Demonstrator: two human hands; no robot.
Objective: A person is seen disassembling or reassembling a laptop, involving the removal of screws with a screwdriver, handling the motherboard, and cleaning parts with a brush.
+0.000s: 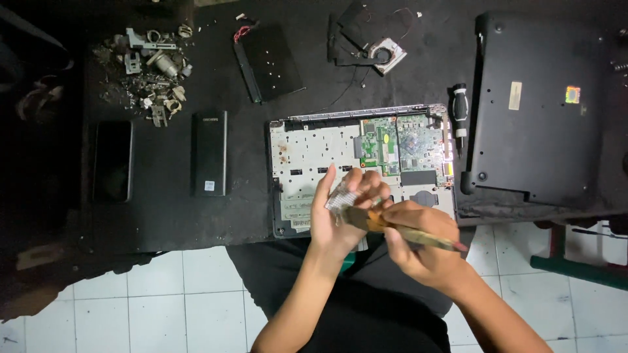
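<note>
My left hand (340, 212) holds a small silvery metal part (341, 198) in its fingers, raised over the near edge of an opened laptop chassis (307, 153). My right hand (418, 238) grips a brush with a wooden handle (425, 238), its bristle end against the metal part. The chassis lies on a black mat, white inside, with a green circuit board (399, 144) at its right half.
A black laptop bottom cover (543, 111) lies at the right, a screwdriver (460, 111) beside it. A black battery (269, 62), a fan unit (386, 53), a pile of metal scraps (147, 68), a phone (112, 160) and a black rectangular block (209, 153) sit on the mat. White floor tiles lie below.
</note>
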